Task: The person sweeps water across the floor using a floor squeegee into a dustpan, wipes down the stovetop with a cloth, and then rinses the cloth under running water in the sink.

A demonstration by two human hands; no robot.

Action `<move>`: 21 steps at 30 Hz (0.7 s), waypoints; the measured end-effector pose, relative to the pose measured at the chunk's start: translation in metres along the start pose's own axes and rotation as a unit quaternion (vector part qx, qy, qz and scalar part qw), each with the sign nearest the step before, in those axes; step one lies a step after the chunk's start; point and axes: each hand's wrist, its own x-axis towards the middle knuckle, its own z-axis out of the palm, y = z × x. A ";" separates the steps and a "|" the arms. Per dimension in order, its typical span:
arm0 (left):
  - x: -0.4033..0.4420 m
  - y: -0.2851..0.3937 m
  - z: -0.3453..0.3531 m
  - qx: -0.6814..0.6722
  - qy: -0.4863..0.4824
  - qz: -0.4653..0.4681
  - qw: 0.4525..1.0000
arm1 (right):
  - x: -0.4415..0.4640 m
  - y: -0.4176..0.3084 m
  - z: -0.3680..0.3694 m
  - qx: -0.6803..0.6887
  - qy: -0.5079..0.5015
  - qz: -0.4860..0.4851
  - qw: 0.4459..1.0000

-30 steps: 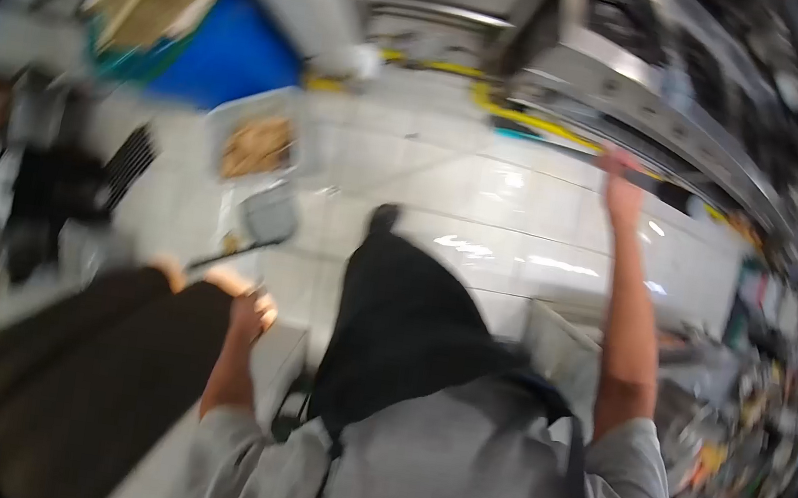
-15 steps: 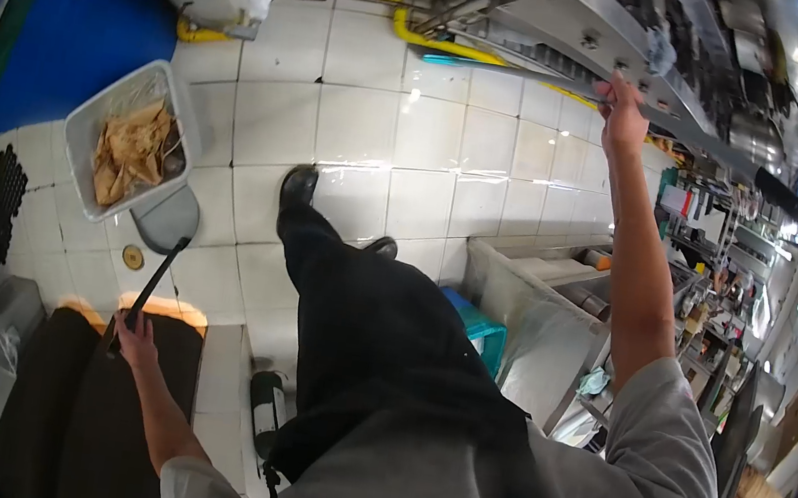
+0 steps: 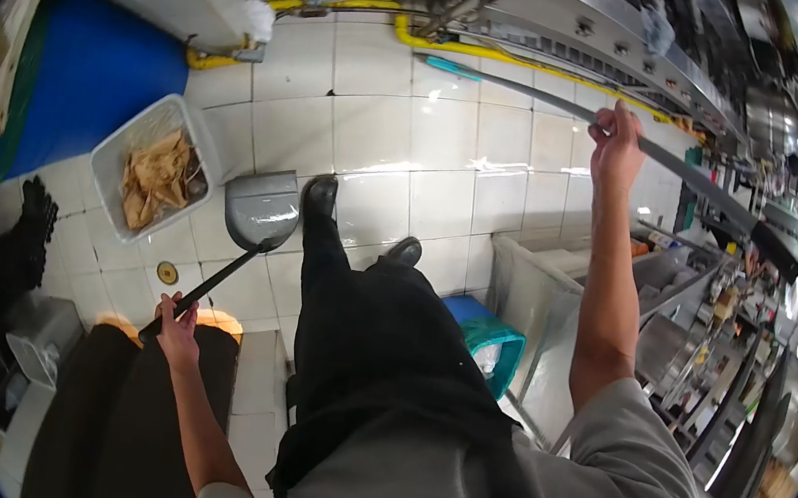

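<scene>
My left hand [image 3: 176, 333] is closed around the black handle of a long-handled grey dustpan [image 3: 260, 214]. The pan is by my left shoe, right of a white bin [image 3: 112, 173] containing crumpled brown paper. Out ahead to the right, my right hand [image 3: 618, 152] grips the long grey pole of a broom [image 3: 695, 179]. The broom's narrow teal end is at the floor near the yellow pipe, and its black grip end points back to the right. How the teal head is shaped is hard to make out.
Along the top run a yellow pipe [image 3: 534, 63] and a steel cooking unit [image 3: 591, 17]. A blue panel [image 3: 104, 74] stands left. A teal-lined bin [image 3: 506, 354] and a pale counter [image 3: 540, 288] are at right. White tiles [image 3: 375, 125] look wet and shiny.
The dustpan has swung out from beside the white bin toward my left shoe, my left hand moving with it. The broom's grip end has dropped lower in view. The camera has shifted slightly.
</scene>
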 end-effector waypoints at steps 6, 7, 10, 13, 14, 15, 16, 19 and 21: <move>-0.022 0.004 0.113 0.043 -0.133 0.008 0.990 | 0.011 -0.032 -0.020 -0.023 0.064 -0.038 0.997; -0.011 -0.005 0.132 0.054 -0.176 0.019 0.983 | 0.012 -0.034 -0.023 -0.029 0.083 -0.039 0.995; -0.007 -0.008 0.226 0.132 -0.230 0.033 0.964 | 0.016 -0.031 -0.031 -0.057 0.105 -0.043 0.992; 0.000 -0.015 0.321 0.228 -0.297 0.152 0.914 | 0.028 -0.006 -0.033 -0.026 0.163 -0.040 0.985; 0.021 -0.034 0.372 0.226 -0.356 0.287 0.860 | 0.036 0.013 -0.031 0.011 0.200 -0.042 0.979; 0.020 -0.034 0.399 0.236 -0.363 0.318 0.843 | 0.041 0.028 -0.026 0.047 0.231 -0.045 0.971; 0.024 -0.039 0.423 0.232 -0.369 0.339 0.834 | 0.046 0.043 -0.021 0.079 0.254 -0.047 0.963; 0.049 -0.056 0.484 0.258 -0.385 0.378 0.801 | 0.049 0.081 -0.009 0.099 0.290 0.007 0.952; 0.060 -0.069 0.519 0.297 -0.382 0.363 0.796 | 0.035 0.085 -0.002 0.120 0.293 0.011 0.948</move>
